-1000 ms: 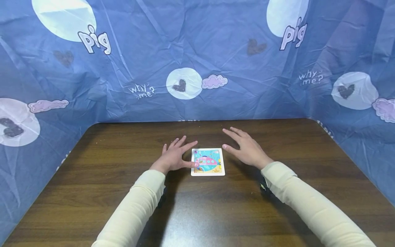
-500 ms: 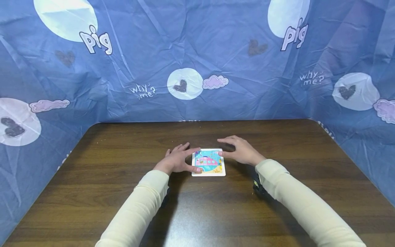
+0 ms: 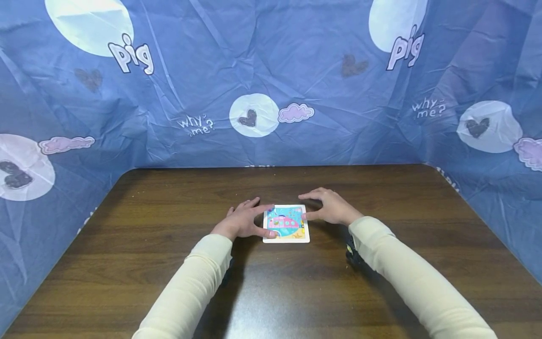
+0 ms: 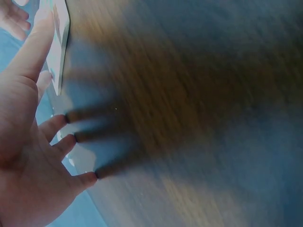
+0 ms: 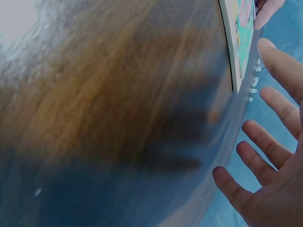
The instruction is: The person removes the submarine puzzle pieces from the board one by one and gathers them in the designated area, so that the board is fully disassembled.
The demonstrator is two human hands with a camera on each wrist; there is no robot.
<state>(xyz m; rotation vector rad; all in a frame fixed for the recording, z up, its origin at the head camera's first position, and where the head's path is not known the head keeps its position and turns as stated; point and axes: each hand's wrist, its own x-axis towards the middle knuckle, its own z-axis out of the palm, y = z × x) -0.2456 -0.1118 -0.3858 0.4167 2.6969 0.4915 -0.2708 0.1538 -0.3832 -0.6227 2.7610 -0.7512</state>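
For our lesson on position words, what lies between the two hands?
The picture board, on the table, lies between the left hand and the right hand in the head view.

place: screened-off nook, room type unclear | signs: blue printed cloth (image 3: 271,66), wood-grain table (image 3: 292,287)

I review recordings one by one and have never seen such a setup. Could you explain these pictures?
No robot here: a person works with two bare hands. The wide picture comes from a camera on the head, looking forward and down; the other two come from cameras on each wrist. On the brown table lies a white-edged picture board. The left hand reaches over its left edge, and the right hand is at its right edge. Neither hand has lifted it; how firmly it is touched, I cannot tell. Behind hangs a blue printed cloth.
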